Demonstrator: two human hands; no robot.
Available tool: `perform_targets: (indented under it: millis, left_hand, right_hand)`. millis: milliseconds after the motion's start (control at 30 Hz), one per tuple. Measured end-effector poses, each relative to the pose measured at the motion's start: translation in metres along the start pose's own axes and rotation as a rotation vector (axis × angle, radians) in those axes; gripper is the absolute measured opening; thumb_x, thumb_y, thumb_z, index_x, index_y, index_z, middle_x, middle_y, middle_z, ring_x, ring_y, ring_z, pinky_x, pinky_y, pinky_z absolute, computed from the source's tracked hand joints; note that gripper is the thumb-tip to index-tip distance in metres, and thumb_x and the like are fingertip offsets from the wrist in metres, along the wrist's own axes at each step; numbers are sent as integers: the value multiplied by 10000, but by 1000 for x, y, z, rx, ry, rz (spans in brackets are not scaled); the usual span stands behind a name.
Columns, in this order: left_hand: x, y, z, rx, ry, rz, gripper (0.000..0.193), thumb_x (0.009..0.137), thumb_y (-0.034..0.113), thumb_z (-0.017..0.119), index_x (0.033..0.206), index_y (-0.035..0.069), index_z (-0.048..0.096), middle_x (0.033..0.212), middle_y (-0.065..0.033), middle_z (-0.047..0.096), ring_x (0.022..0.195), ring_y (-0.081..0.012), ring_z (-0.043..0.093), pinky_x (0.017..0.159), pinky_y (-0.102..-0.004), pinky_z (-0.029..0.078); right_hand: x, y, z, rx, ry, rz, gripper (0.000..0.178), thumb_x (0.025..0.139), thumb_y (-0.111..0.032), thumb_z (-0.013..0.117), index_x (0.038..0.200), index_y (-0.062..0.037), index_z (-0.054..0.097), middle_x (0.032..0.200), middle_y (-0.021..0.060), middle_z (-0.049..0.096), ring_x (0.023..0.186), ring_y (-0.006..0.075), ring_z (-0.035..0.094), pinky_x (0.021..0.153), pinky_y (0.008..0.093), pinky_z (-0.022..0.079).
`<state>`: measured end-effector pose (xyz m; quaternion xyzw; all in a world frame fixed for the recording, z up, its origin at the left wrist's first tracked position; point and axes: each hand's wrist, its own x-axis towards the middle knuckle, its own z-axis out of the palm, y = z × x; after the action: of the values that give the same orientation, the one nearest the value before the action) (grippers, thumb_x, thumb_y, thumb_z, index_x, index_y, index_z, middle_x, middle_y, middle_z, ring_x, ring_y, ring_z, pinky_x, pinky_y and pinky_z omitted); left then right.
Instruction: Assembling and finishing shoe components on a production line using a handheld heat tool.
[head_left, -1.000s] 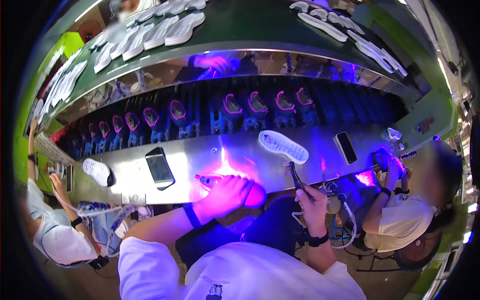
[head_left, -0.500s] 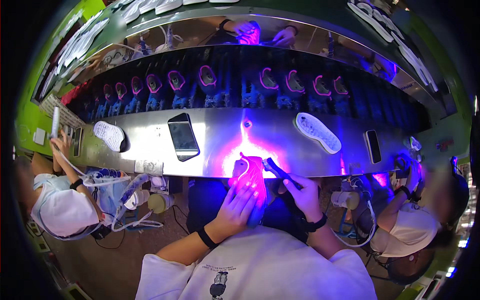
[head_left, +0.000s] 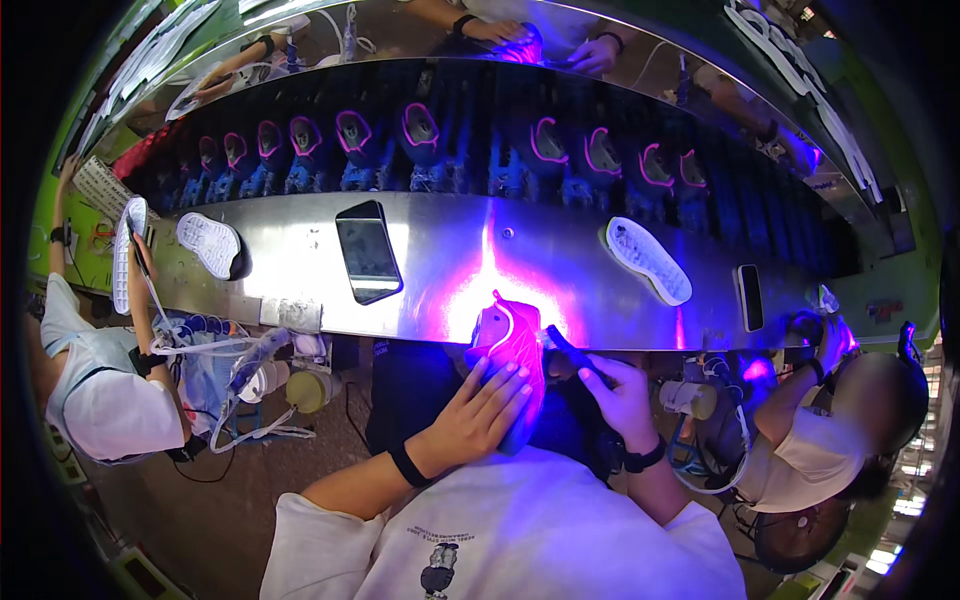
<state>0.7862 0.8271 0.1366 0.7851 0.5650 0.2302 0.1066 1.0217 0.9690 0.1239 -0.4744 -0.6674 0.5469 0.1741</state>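
Observation:
Under a strong violet-pink light, a shoe upper [head_left: 518,335] stands at the bench's near edge, its collar edge pointing away from me. My left hand [head_left: 472,415] lies over its near left side, fingers stretched together across it and steadying it. In my right hand [head_left: 622,398] is a slim dark-handled brush [head_left: 570,350], gripped between thumb and fingers. The brush's far end is close beside the upper's right side; glare hides whether they touch. The underside of the upper is out of sight behind my left hand.
A metal bench [head_left: 420,320] carries a large phone [head_left: 368,252], white soles [head_left: 648,262] and a smaller phone [head_left: 749,298]. Beyond it runs a rack of dark shoes [head_left: 420,125] with pink-lit collars. Co-workers sit at left [head_left: 125,400] and right [head_left: 815,440], near pots and hoses.
My view has shifted slightly. The brush's end has moved a little away from the upper's right side. The co-worker at left now leans forward, one arm stretched out, near an upright white sole.

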Motion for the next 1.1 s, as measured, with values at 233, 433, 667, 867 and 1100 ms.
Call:
perform_targets:
  millis: [233, 433, 667, 867, 1100]
  left_hand:
    - [8, 2, -3, -7, -3, -10, 499, 915, 131, 559, 1379, -51, 522, 1422, -225, 553, 1378, -369, 512, 1167, -627, 332]
    - [20, 13, -3, -41, -44, -73, 514, 902, 132, 552, 1386, -38, 536, 1418, -227, 554, 1373, -366, 517, 1173, -643, 296]
    - [49, 32, 0, 53, -54, -108, 574, 870, 132, 581, 1413, -41, 512, 1440, -232, 531, 1391, -376, 493, 1181, -647, 265]
    - [85, 51, -5, 90, -48, -212, 706, 795, 214, 746, 1409, -45, 512, 1417, -250, 552, 1378, -369, 514, 1183, -625, 274]
    - [122, 56, -1, 195, -33, -234, 717, 777, 303, 786, 1350, -53, 541, 1332, -246, 605, 1296, -362, 584, 1196, -606, 270]
  right_hand:
    - [-27, 18, -13, 162, -181, 191, 309, 940, -149, 748, 1200, 14, 721, 863, 36, 717, 754, 88, 620, 701, 255, 502]
    - [-54, 19, -27, 214, -194, 132, 296, 938, -150, 747, 1189, 5, 732, 793, 8, 693, 704, 73, 596, 650, 257, 484]
    - [-63, 19, -34, 228, -112, 146, 313, 954, -202, 713, 1202, -12, 738, 757, -15, 649, 685, 75, 570, 624, 255, 454]
    - [-72, 22, -43, 422, -111, 167, 334, 968, -142, 684, 1265, 10, 696, 754, 14, 637, 621, 45, 500, 543, 207, 380]
    - [-91, 21, -52, 517, -61, 213, 274, 977, -135, 669, 1187, 38, 707, 766, 21, 632, 607, 40, 475, 537, 211, 370]
